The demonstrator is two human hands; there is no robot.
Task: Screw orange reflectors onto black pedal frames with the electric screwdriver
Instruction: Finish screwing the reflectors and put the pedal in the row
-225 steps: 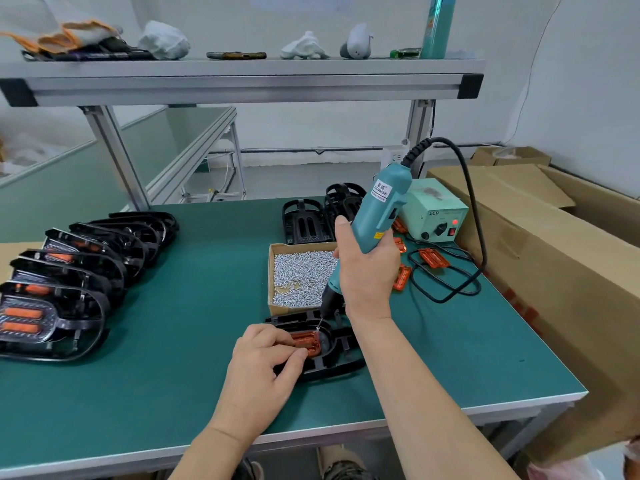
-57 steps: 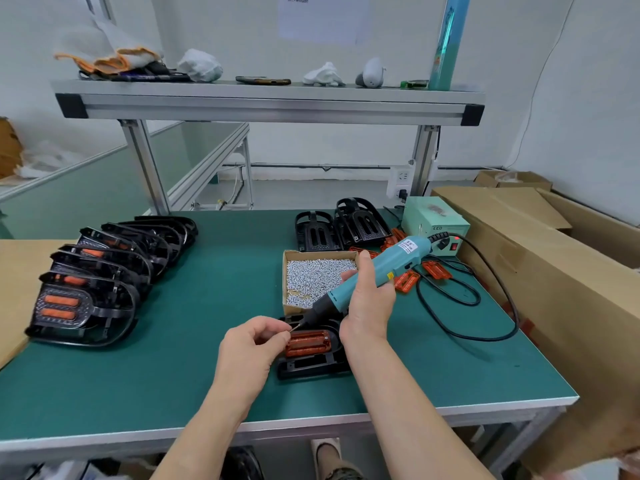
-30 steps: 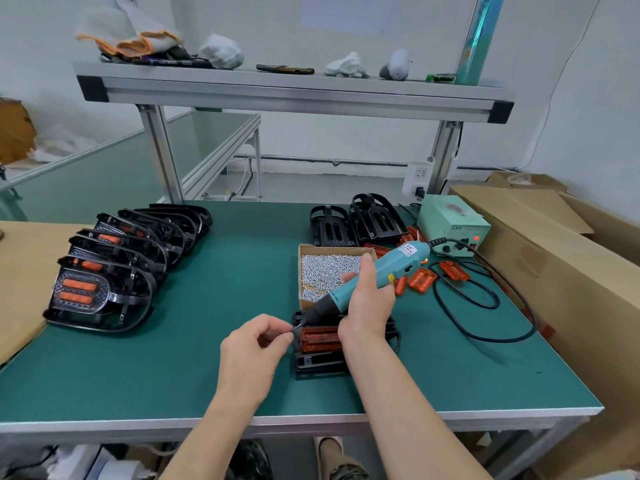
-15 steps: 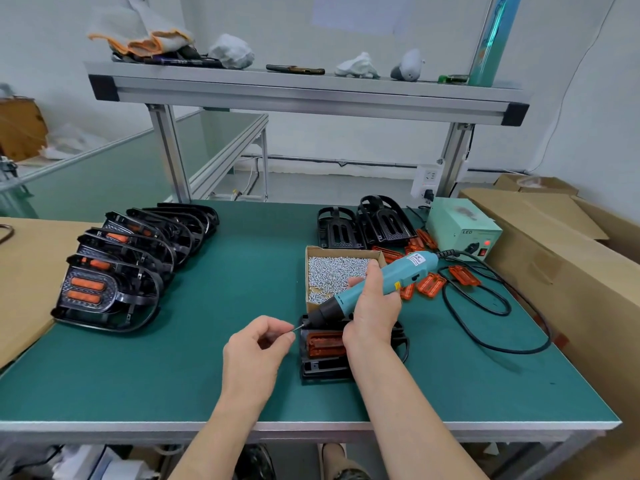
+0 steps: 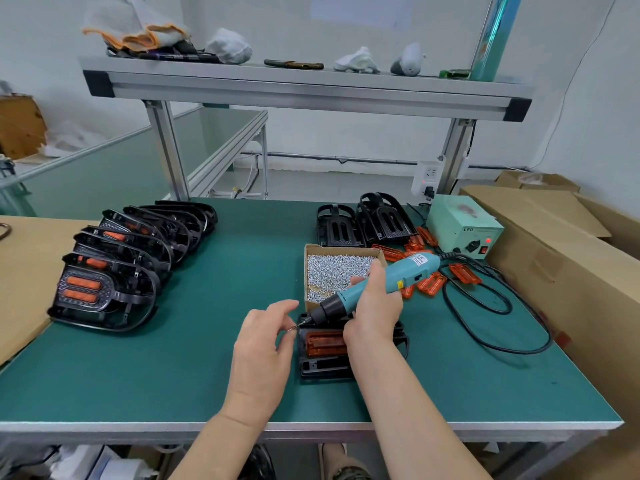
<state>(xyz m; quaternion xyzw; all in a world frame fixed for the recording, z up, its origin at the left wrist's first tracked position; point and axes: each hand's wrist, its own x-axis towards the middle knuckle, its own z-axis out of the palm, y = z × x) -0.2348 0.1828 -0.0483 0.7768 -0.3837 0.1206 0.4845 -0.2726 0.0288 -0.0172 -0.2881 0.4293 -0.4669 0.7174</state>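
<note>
Work is seen on a green-matted surface (image 5: pixel 207 358) edged in aluminium, set in a white-walled room. Near its front edge, at 6 o'clock, a black pedal frame (image 5: pixel 325 367) lies flat with an orange reflector (image 5: pixel 325 342) seated in it. The electric screwdriver (image 5: pixel 391 282) is gripped by the right hand (image 5: pixel 375 313), its fingers wrapped round the teal body. The tool is tilted low, with its bit pointed towards 9 o'clock, just above the frame's left end. The left hand (image 5: pixel 263 344) is held at the bit tip with fingers loosely curved; whether a screw is pinched there cannot be told.

A cardboard box of screws (image 5: pixel 341 268) is placed just beyond the frame. Loose reflectors (image 5: pixel 431 282) are scattered at 2 o'clock, beside a pale green power unit (image 5: pixel 464 226) on which a red lamp is lit. From it a black cable (image 5: pixel 502 344) is looped across the mat to the tool. Two bare frames (image 5: pixel 363 225) are leaned together at 12 o'clock. A row of finished pedals (image 5: pixel 131 258) is stacked overlapping at 9 o'clock, next to a cardboard sheet (image 5: pixel 20 271).

An aluminium shelf (image 5: pixel 304 88) is carried overhead on two posts, with work gloves (image 5: pixel 138 32) and rags laid on it. Large cardboard cartons (image 5: pixel 554 271) are set against the surface at 3 o'clock, and a second green bench (image 5: pixel 104 168) is seen behind at 10 o'clock.
</note>
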